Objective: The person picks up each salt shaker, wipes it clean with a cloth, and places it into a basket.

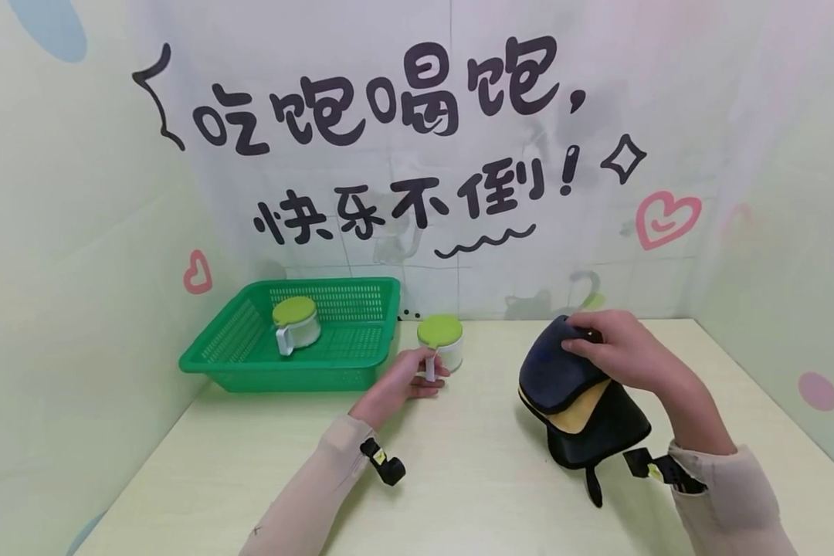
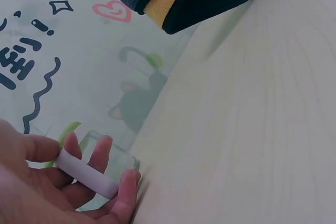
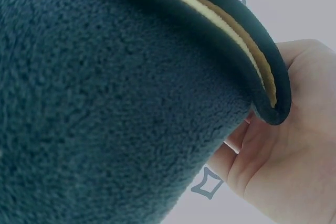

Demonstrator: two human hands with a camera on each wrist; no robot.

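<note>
A small clear jar (image 1: 452, 357) with a green lid stands on the table, its white handle (image 2: 86, 173) turned toward me. My left hand (image 1: 417, 372) holds that handle, with the thumb at its upper end and fingers curled around it, as the left wrist view shows. At the right, my right hand (image 1: 618, 344) pinches the top edge of a folded cloth (image 1: 556, 371). Dark blue, yellow and black layers show in the cloth, and a short dark strap hangs from its lower end. In the right wrist view the fuzzy cloth (image 3: 105, 114) hides most of the fingers.
A green plastic basket (image 1: 285, 380) stands at the back left, close to my left hand. Inside it sits another green-lidded jar (image 1: 297, 324) with a white handle. Printed wall sheets (image 1: 361, 185) close off the back and sides of the pale table (image 1: 472, 479).
</note>
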